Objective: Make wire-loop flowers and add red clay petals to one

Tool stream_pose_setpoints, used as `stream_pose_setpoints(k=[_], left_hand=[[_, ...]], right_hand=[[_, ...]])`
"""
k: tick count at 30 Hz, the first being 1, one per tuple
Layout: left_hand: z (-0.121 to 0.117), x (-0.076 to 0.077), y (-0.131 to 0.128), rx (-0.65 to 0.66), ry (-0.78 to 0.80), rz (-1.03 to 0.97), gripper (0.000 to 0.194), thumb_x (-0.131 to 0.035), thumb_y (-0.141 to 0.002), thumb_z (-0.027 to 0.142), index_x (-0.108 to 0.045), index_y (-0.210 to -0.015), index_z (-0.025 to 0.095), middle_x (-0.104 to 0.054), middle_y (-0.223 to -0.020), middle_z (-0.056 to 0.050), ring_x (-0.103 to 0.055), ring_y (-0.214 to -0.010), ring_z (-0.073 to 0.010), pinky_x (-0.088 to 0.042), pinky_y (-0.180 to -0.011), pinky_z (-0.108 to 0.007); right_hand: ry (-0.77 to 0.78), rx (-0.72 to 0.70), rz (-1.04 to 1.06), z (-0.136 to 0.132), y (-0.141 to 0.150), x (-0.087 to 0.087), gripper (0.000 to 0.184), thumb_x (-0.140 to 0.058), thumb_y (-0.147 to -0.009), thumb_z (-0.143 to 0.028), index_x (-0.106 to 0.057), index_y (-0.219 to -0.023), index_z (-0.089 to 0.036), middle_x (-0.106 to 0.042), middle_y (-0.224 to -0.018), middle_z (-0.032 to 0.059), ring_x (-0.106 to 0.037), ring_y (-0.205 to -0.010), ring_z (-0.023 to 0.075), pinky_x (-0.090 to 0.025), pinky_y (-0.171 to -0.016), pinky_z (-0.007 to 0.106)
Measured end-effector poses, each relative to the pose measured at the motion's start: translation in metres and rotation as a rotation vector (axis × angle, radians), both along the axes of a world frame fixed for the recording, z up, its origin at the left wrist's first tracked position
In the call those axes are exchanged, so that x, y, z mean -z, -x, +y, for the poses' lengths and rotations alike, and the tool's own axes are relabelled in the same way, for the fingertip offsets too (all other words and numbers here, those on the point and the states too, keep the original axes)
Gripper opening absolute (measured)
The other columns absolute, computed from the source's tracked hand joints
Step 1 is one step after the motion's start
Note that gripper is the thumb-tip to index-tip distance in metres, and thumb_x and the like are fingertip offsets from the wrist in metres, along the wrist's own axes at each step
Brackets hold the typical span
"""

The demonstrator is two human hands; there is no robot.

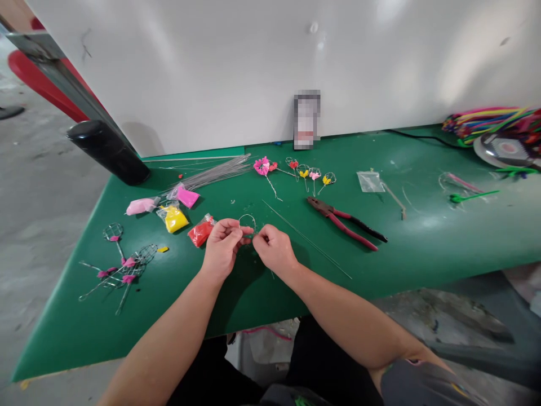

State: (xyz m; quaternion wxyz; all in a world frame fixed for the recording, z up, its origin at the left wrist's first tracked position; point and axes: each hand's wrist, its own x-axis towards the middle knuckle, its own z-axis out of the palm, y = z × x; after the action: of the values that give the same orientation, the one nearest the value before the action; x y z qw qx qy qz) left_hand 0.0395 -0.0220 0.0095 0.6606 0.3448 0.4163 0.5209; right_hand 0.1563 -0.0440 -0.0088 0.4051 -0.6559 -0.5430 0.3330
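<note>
My left hand and my right hand meet over the green tabletop, pinching a thin wire bent into a small loop. Where the wire's ends go is hidden by my fingers. A long straight wire lies just beyond my right hand. Left of my hands are bags of red, yellow and pink material. Red-handled pliers lie to the right. Farther off are a bundle of steel wires and small wire flowers.
A pile of wire frames with pink tips lies at the left. A black cylinder stands at the back left corner. A clear plastic bag lies at the back, and coloured strips sit at the far right, before a white wall panel.
</note>
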Motion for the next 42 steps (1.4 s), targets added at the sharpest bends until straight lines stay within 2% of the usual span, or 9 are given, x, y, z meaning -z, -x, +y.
stream_pose_setpoints(k=[4,8,12,15,19,30,42], left_hand=[[-0.001,0.0,-0.001,-0.012,-0.009,0.005,0.021,-0.066,-0.061,0.019,-0.05,-0.076,0.019,-0.066,-0.065,0.001,-0.063,-0.067,-0.0138,-0.048,-0.06,-0.025],[0.001,0.0,0.002,-0.036,-0.013,0.002,0.021,-0.066,-0.061,0.019,-0.051,-0.075,0.018,-0.066,-0.064,0.001,-0.062,-0.066,-0.0127,-0.048,-0.06,-0.025],[0.004,-0.001,0.008,-0.057,-0.008,-0.006,0.019,-0.065,-0.061,0.017,-0.051,-0.074,0.018,-0.064,-0.062,0.002,-0.06,-0.059,-0.0099,-0.046,-0.055,-0.022],[0.005,0.0,0.009,-0.027,0.011,0.0,0.02,-0.065,-0.061,0.018,-0.051,-0.075,0.018,-0.063,-0.063,0.003,-0.059,-0.056,-0.0096,-0.046,-0.053,-0.022],[0.004,0.001,0.008,-0.004,0.028,0.012,0.022,-0.067,-0.06,0.018,-0.051,-0.075,0.018,-0.063,-0.063,0.003,-0.059,-0.059,-0.0104,-0.048,-0.054,-0.023],[0.003,0.0,0.006,0.084,0.098,0.022,0.02,-0.067,-0.06,0.02,-0.054,-0.074,0.014,-0.064,-0.067,-0.001,-0.061,-0.06,-0.0123,-0.049,-0.055,-0.025],[0.003,0.002,0.003,0.076,0.023,0.17,0.017,-0.063,-0.062,0.02,-0.054,-0.074,0.015,-0.06,-0.059,0.003,-0.054,-0.047,-0.0082,-0.043,-0.048,-0.022]], right_hand=[[0.009,0.032,0.009,-0.001,0.002,-0.001,0.016,-0.043,-0.069,-0.023,-0.038,-0.054,-0.021,-0.048,-0.052,-0.0031,-0.042,-0.052,0.0109,-0.031,-0.049,0.024],[-0.014,-0.02,0.041,-0.001,0.003,-0.001,0.019,-0.046,-0.069,-0.026,-0.038,-0.053,-0.021,-0.047,-0.052,-0.0036,-0.042,-0.052,0.0104,-0.032,-0.05,0.024],[-0.052,-0.091,0.177,-0.002,0.002,-0.002,0.014,-0.05,-0.07,-0.029,-0.046,-0.059,-0.021,-0.05,-0.057,-0.0031,-0.044,-0.053,0.01,-0.036,-0.051,0.024],[-0.014,-0.114,0.319,0.0,0.002,-0.004,0.01,-0.05,-0.071,-0.03,-0.05,-0.067,-0.021,-0.051,-0.058,-0.0034,-0.044,-0.05,0.0091,-0.037,-0.048,0.023],[0.03,-0.115,0.429,0.003,0.0,-0.005,0.008,-0.05,-0.07,-0.028,-0.052,-0.067,-0.021,-0.048,-0.053,-0.0052,-0.043,-0.043,0.0075,-0.035,-0.042,0.021],[0.083,-0.084,0.54,0.007,-0.002,-0.001,0.007,-0.048,-0.071,-0.025,-0.051,-0.067,-0.02,-0.046,-0.045,-0.0078,-0.044,-0.036,0.0058,-0.033,-0.037,0.018],[0.106,-0.049,0.615,0.009,-0.001,-0.002,0.005,-0.05,-0.066,-0.022,-0.052,-0.07,-0.019,-0.049,-0.047,-0.0084,-0.043,-0.033,0.0048,-0.031,-0.034,0.017]])
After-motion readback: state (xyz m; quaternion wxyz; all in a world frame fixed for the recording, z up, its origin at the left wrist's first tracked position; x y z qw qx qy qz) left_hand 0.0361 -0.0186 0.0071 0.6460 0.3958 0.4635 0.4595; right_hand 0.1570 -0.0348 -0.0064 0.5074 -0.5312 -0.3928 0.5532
